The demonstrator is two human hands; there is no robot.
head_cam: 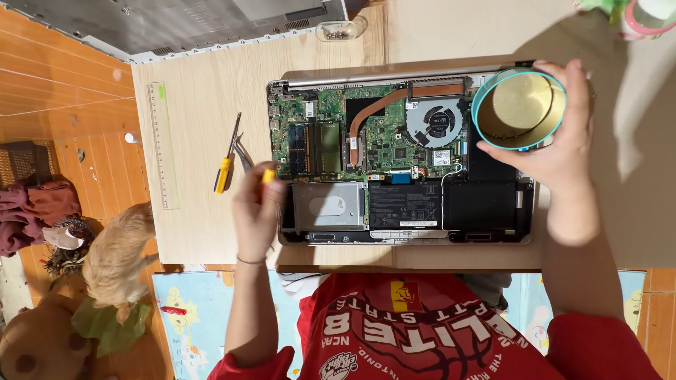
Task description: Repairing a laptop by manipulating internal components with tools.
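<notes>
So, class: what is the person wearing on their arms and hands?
Both arms are bare below the red sleeves of a printed red shirt. The left hand has a thin bracelet at its wrist. The right hand has a bare wrist. Neither hand is gloved.

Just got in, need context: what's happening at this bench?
A person sits over an opened laptop on a wooden table, its base cover off so the board, fan and battery show. Their left hand holds a yellow-handled tool at the laptop's left edge. Their right hand holds a round gold tin with a teal rim over the laptop's right corner. A yellow screwdriver, pliers and a ruler lie to the left.
</notes>
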